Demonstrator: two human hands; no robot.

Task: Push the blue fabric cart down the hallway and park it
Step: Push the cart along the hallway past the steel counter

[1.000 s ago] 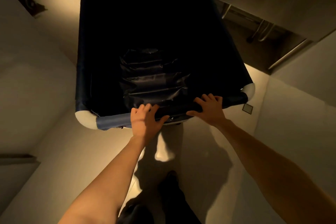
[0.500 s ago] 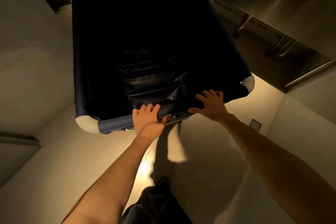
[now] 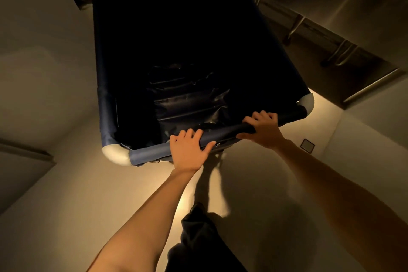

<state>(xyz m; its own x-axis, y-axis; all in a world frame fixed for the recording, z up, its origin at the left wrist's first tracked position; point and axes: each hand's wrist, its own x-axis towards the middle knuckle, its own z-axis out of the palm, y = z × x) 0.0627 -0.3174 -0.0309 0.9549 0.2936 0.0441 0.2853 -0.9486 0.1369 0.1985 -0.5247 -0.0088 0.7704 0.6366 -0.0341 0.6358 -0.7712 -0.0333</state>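
The blue fabric cart [image 3: 106, 104] fills the upper middle of the head view, a deep dark bin with white rounded corner caps. Its inside is nearly black, with crumpled dark fabric at the bottom. My left hand [image 3: 189, 152] grips the near rim a little left of its middle, fingers curled over the top. My right hand [image 3: 263, 128] grips the same rim further right, close to the right corner cap. Both arms are stretched out toward the cart.
A plain wall [image 3: 39, 68] runs close along the cart's left side. A stainless steel table [image 3: 357, 6] on metal legs stands at the right, with a wall corner [image 3: 364, 139] nearer me. A small square floor plate [image 3: 307, 145] lies right of my right hand. My dark-trousered leg [image 3: 198, 238] is below.
The cart has rolled forward along the hallway and swung slightly; the steel table at the right has come nearer. Both hands keep the same grip on the rim.
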